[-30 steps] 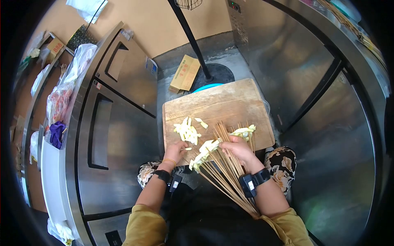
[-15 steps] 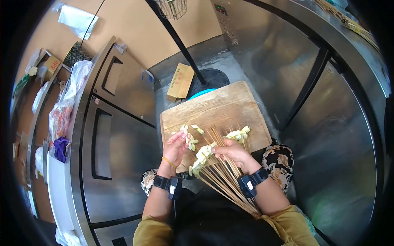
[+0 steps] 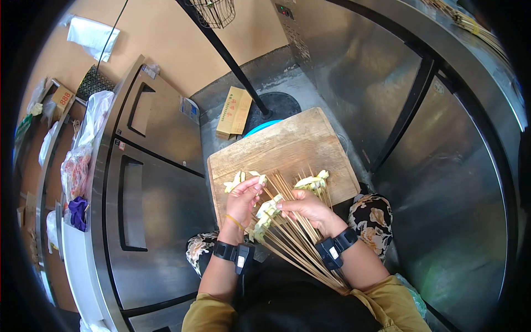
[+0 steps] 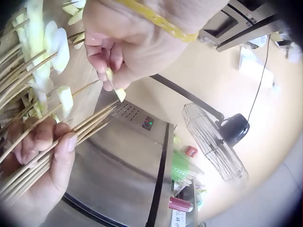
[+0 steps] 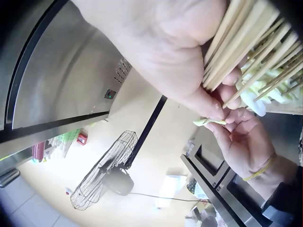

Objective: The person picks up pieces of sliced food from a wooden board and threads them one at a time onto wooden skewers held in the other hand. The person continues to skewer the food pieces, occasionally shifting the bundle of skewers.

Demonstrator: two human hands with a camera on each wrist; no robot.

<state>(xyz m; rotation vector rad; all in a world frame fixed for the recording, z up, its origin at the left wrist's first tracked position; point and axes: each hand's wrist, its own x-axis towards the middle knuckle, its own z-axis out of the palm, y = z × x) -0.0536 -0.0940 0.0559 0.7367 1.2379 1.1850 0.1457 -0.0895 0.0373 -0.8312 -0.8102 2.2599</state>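
My left hand (image 3: 241, 203) pinches a pale yellow-green vegetable piece (image 4: 116, 85) between thumb and fingers, close to the stick tips. My right hand (image 3: 311, 209) grips a bundle of thin wooden sticks (image 5: 241, 42), which fan back toward my lap. Pale pieces are threaded on several sticks (image 3: 265, 213) between my hands. More skewered pieces (image 3: 313, 181) lie on the wooden board (image 3: 276, 141) beyond my right hand. A few loose pieces (image 3: 235, 181) rest on the board beyond my left hand.
Steel cabinets stand at the left (image 3: 160, 205) and right (image 3: 442, 166). A cardboard box (image 3: 234, 112) and a black stand base (image 3: 279, 105) are on the floor past the board. Bagged items (image 3: 77, 166) lie on the left counter.
My left hand has lifted from the loose pieces on the board with one piece and moved right, toward the sticks. My right hand still grips the bundle. The head view has shifted.
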